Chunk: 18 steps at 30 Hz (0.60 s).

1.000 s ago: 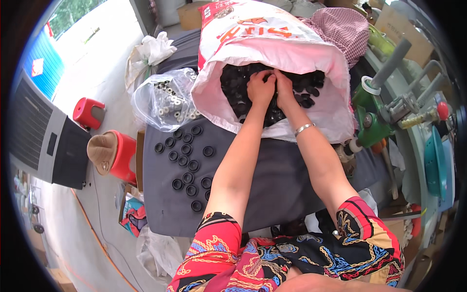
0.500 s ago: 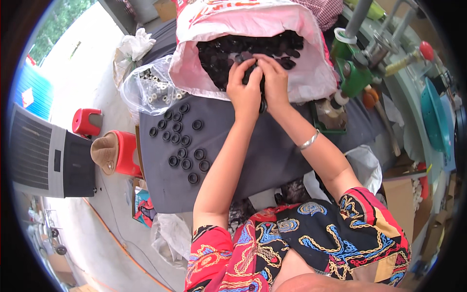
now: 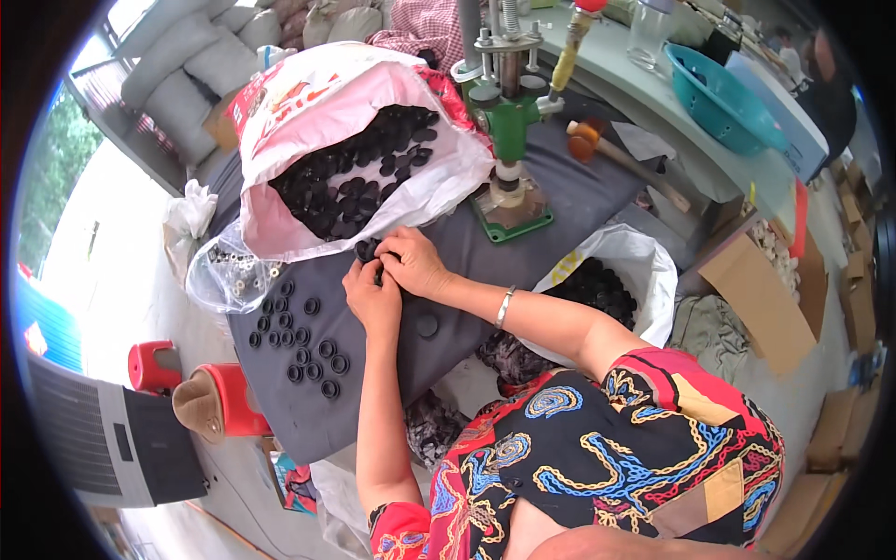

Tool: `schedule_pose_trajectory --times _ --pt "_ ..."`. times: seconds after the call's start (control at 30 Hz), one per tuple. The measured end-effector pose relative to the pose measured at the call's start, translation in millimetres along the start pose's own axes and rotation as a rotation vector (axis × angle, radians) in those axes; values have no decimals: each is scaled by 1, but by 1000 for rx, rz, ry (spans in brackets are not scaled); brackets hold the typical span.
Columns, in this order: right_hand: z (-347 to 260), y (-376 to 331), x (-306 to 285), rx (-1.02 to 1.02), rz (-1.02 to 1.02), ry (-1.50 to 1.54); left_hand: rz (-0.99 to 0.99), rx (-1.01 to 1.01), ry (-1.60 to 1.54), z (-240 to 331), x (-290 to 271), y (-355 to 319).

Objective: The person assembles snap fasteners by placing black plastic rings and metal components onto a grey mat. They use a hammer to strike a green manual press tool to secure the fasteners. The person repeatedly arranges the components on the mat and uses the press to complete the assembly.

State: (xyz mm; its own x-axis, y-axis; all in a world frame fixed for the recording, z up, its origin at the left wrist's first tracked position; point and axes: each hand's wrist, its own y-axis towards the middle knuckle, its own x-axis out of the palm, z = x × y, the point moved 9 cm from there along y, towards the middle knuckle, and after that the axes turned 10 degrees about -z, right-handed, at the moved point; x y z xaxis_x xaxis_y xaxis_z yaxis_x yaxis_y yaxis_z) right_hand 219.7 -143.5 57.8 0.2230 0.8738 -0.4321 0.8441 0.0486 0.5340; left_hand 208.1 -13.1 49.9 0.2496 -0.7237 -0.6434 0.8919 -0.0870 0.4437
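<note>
Dark grey cloth covers the worktable (image 3: 523,233), which runs from the 8 o'clock corner of the view up toward 1 o'clock. Both hands meet near the centre of this cloth, just below the mouth of the pink-and-white plastic bag (image 3: 317,121) that lies open at 11 o'clock and holds a heap of black round caps (image 3: 355,182).

Left hand (image 3: 371,297) — fingers curled, palm down, closed around a small cluster of black parts (image 3: 367,250) at its fingertips. Right hand (image 3: 415,263) — also curled, fingertips touching the same cluster from the 3 o'clock side. How many parts each hand holds cannot be told; the fingers hide them.

Key relation: the held cluster sits at 12 o'clock from the left hand and at 9 o'clock from the right hand, touching the bag's lower lip. Neither hand is clearly nearer — both are on it.

Finished black rings (image 3: 303,341) lie scattered flat on the cloth at 7 o'clock from the left hand, well apart from the bag. One single black disc (image 3: 427,326) rests just below the right wrist, at 5 o'clock from the left hand.

A green hand press (image 3: 509,121) stands upright at 1 o'clock from the right hand. A clear bag of small metal pieces (image 3: 233,275) lies at 9 o'clock, at the table's edge.
</note>
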Motion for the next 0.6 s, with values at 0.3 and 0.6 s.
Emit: schedule_pose_trajectory --times 0.3,0.6 --pt "17 -23 -25 -120 -202 -373 -174 78 216 -8 -25 -10" --pt "20 -44 -53 -164 -338 -585 -98 151 276 -20 -62 -49"
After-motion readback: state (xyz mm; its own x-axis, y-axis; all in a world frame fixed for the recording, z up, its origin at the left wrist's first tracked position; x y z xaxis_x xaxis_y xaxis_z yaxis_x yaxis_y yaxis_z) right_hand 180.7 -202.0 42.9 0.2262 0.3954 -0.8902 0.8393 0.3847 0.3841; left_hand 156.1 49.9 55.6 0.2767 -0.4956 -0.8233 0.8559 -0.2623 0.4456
